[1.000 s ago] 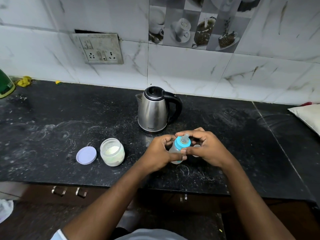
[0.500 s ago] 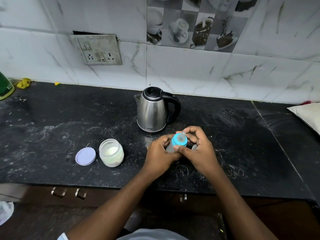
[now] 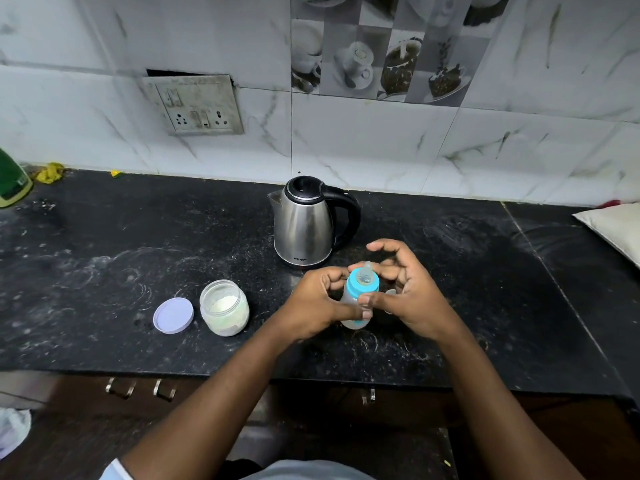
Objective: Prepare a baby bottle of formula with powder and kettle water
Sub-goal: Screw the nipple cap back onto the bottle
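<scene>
In front of the kettle [image 3: 304, 226], above the tabletop [image 3: 104, 271], my left hand [image 3: 311, 303] grips the bottle [image 3: 354, 322]. My right hand [image 3: 412, 299], index now lifted, re-pinches the blue collar [image 3: 356, 289]. I judge this a mid-twist re-grip, direction unclear.

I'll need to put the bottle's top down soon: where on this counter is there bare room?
Widest: the counter left of the kettle, behind the powder jar and its lid. Also free: between the right hand and the white cushion. Crowded: in front of the kettle, where it and the left hand hold the baby bottle.
</scene>
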{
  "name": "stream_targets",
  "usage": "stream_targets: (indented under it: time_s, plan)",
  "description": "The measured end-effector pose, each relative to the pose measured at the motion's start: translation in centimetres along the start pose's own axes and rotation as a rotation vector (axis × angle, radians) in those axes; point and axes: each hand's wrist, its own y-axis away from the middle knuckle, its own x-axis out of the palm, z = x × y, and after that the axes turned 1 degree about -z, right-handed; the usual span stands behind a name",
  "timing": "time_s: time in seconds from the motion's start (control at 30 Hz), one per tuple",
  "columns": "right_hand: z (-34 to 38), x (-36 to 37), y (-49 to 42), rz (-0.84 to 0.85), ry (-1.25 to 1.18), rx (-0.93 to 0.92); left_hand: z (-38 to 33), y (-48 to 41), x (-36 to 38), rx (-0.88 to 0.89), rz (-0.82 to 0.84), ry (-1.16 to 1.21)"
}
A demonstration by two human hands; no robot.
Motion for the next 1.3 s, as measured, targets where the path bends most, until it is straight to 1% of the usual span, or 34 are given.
stream_targets:
  time_s: [0.1,0.23,0.37,0.43,0.53,0.63,0.7,0.77,0.8,0.83,0.9,0.93,0.97,1.03,1.07,1.1,1.17,1.23,1.3]
  plan:
    - [-0.1,0.5,0.2,-0.055,-0.002,-0.022,0.3,0.1,0.5,0.032,-0.100,0.003]
    - [-0.2,0.9,0.2,-0.115,0.009,-0.018,0.8,0.3,1.7,0.066,-0.184,0.028]
    - [-0.5,1.5,0.3,-0.165,0.030,-0.023,1.7,0.4,2.5,0.052,-0.276,0.032]
    - [-0.8,2.1,0.4,-0.191,-0.005,-0.015,2.1,0.6,2.9,0.052,-0.333,0.024]
    - [-0.9,3.4,0.6,-0.273,-0.043,-0.033,2.7,0.6,3.6,0.090,-0.427,-0.001]
    - [-1.1,5.1,0.7,-0.365,-0.092,-0.035,3.1,0.4,3.5,0.119,-0.454,-0.005]
    - [-1.3,5.0,0.7,-0.332,-0.079,-0.015,3.3,0.3,2.9,0.104,-0.418,-0.006]
    - [-1.7,3.4,0.5,-0.229,-0.037,0.001,3.4,0.2,2.3,0.071,-0.371,0.009]
    - [-2.0,2.2,0.4,-0.207,-0.014,0.009,3.4,0.2,2.1,0.057,-0.357,0.012]
    - [-2.4,1.0,0.2,-0.237,0.025,0.035,3.4,0.2,1.9,0.047,-0.350,0.014]
    - [-4.3,-1.5,-0.6,-0.406,0.161,0.132,3.4,0.3,1.7,0.028,-0.351,0.016]
    - [-5.7,-2.7,-1.0,-0.464,0.314,0.206,3.5,0.2,1.6,0.027,-0.354,0.016]
    - [-7.2,-3.5,-1.4,-0.442,0.502,0.295,3.7,0.2,1.5,0.027,-0.360,0.019]
    - [-9.6,-3.9,-1.5,-0.208,0.807,0.449,3.9,0.3,1.3,0.015,-0.368,0.021]
    - [-10.4,-3.5,-1.4,-0.098,0.885,0.478,4.0,0.3,1.3,0.007,-0.369,0.017]
    - [-10.9,-3.0,-1.2,-0.031,0.905,0.486,4.0,0.3,1.2,0.001,-0.371,0.016]
    - [-11.8,-1.8,-1.1,-0.013,0.862,0.482,4.1,0.3,1.0,-0.005,-0.372,0.012]
    - [-12.8,-0.8,-1.3,-0.072,0.872,0.486,4.2,0.3,0.8,-0.005,-0.370,0.011]
    - [-13.2,-0.2,-1.3,-0.187,0.842,0.439,4.1,0.3,0.8,-0.008,-0.370,0.011]
